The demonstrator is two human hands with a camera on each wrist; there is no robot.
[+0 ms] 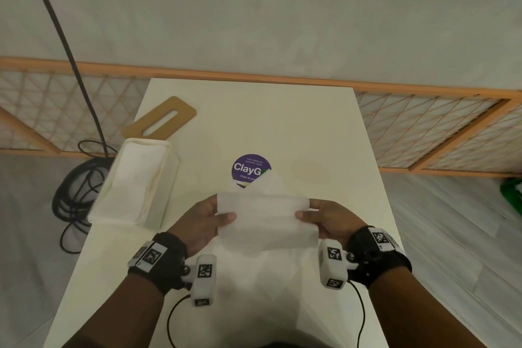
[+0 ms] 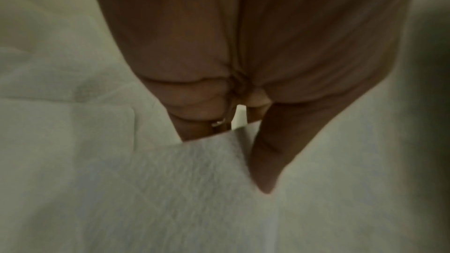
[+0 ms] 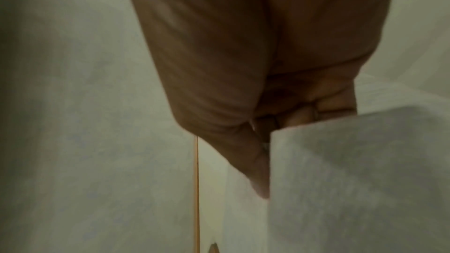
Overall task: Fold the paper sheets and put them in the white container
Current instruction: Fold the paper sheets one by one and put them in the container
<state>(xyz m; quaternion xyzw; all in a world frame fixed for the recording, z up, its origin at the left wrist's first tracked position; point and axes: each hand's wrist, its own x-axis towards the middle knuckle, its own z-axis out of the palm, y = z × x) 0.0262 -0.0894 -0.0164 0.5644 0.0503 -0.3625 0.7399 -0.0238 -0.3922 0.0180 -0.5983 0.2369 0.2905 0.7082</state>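
A white paper sheet (image 1: 265, 220) is held up above the table, doubled over into a wide band. My left hand (image 1: 209, 220) pinches its left end, thumb on the near face and fingers behind. My right hand (image 1: 322, 217) pinches the right end the same way. In the left wrist view the thumb lies on the textured paper sheet (image 2: 170, 189). The right wrist view shows the thumb at the edge of the paper sheet (image 3: 353, 170). The white container (image 1: 135, 181), a soft open rectangular box, lies on the table to the left of my left hand. More white paper (image 1: 262, 271) lies flat under my hands.
The white table (image 1: 282, 121) carries a tan wooden lid with a slot (image 1: 161, 118) behind the container and a purple round sticker (image 1: 250, 168) just beyond the held sheet. Black cables (image 1: 76, 192) coil on the floor at left. A green object (image 1: 512, 192) sits at far right.
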